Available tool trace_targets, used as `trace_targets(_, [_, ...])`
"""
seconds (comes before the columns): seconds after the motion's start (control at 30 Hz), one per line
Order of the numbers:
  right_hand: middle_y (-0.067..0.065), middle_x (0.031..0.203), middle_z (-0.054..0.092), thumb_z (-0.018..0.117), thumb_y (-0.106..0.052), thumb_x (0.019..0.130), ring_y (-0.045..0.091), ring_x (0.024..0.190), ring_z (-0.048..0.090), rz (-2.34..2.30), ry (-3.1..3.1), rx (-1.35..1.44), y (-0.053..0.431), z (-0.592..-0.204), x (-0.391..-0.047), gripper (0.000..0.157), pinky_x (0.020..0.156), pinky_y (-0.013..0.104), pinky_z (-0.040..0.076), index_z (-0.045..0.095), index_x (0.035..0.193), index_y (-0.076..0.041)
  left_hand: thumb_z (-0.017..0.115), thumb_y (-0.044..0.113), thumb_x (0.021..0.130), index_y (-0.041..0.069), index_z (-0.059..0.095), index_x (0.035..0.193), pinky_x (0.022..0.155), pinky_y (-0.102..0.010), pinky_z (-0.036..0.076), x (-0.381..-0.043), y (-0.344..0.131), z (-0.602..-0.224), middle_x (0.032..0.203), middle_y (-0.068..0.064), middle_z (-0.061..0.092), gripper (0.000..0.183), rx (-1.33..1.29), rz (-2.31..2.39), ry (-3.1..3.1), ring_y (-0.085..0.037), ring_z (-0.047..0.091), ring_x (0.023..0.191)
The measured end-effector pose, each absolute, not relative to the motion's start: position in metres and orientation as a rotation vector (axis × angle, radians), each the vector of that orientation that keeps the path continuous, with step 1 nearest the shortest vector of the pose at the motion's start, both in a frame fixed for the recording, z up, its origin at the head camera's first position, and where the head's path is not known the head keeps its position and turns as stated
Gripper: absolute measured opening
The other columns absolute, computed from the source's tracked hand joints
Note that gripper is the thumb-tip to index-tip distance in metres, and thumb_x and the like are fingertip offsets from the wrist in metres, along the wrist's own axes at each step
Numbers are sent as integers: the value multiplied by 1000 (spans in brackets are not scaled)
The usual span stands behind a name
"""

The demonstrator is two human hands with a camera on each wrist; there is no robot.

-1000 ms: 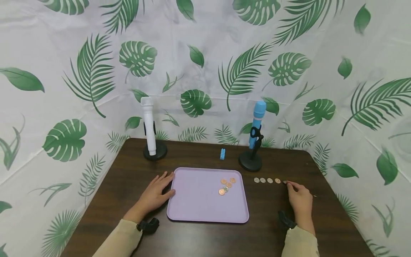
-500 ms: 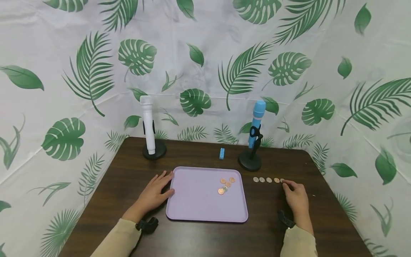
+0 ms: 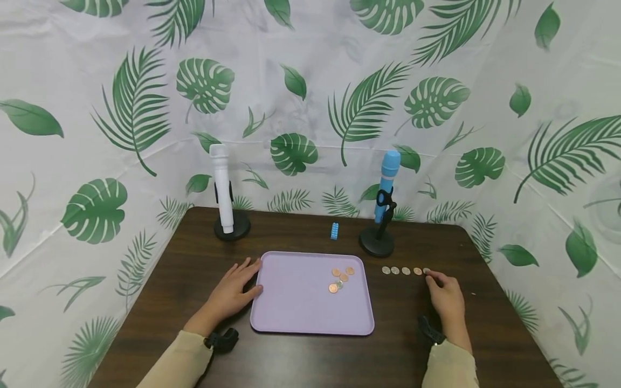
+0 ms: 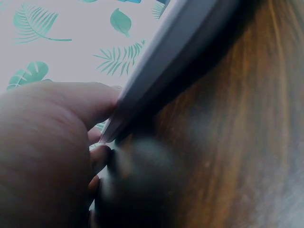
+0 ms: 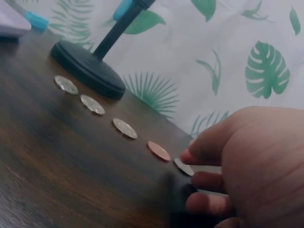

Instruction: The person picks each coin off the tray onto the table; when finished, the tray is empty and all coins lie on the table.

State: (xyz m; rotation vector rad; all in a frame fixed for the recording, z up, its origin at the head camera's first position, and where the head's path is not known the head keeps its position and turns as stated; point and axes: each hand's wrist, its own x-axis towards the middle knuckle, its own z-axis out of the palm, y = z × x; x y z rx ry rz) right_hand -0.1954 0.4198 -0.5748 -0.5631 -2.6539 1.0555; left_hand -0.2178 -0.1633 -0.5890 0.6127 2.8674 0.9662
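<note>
A row of several coins lies on the table right of the tray, silver ones and a copper coin [image 5: 158, 150]. At its right end my right hand [image 3: 447, 299] pinches a silver coin [image 5: 182, 167] between thumb and finger, the coin down at the tabletop. My left hand [image 3: 227, 295] rests with fingers spread against the left rim of a lilac tray [image 3: 296, 307]; its thumb [image 4: 102, 102] touches the tray's side in the left wrist view. In the tray's right half lie several copper coins [image 3: 333, 288] and a silver coin [image 3: 339, 284] partly overlapped by them.
Behind the tray stand a white microphone [image 3: 223, 194] and a blue microphone [image 3: 387, 175] on black round-based stands. A small blue toy brick [image 3: 335, 231] lies between them. The dark wooden table [image 3: 301, 361] meets a leaf-patterned cloth [image 3: 301, 81] at the back.
My right hand has slid left with the silver coin, bringing it close beside the copper coin of the row. My left hand keeps its place on the tray.
</note>
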Motion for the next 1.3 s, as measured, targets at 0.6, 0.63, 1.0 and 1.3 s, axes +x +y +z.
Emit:
trace_targets(0.6, [3, 105, 71, 61, -28, 113, 14, 84, 66, 1637, -2339, -550, 349, -546, -196, 33, 61, 27, 55, 66, 135, -4, 68, 42, 106, 14, 41, 169, 138, -64, 11, -219, -162, -590, 176, -7, 41, 74, 612, 984, 2868, -36, 25, 169])
trace_targets(0.63, [3, 104, 72, 62, -28, 113, 17, 86, 67, 1665, -2371, -497, 343, -541, -196, 33, 61, 28, 56, 66, 135, -3, 68, 42, 107, 14, 41, 169, 138, -64, 11, -218, -162, -591, 176, -7, 41, 74, 616, 980, 2868, -37, 25, 169])
trace_targets(1.0, [15, 120, 75, 68, -17, 107, 26, 91, 70, 1280, -2949, -33, 272, -508, -214, 27, 68, 34, 63, 73, 131, -7, 68, 42, 106, 14, 42, 169, 138, -63, 12, -219, -162, -590, 175, -7, 41, 74, 611, 996, 2873, -37, 25, 169])
trace_targets(1.3, [11, 106, 76, 78, -13, 97, 24, 86, 68, 905, -3151, 11, 244, -526, -229, 30, 72, 41, 61, 76, 127, -10, 69, 41, 106, 14, 42, 169, 139, -62, 12, -217, -162, -591, 175, -7, 41, 74, 608, 1001, 2875, -36, 26, 169])
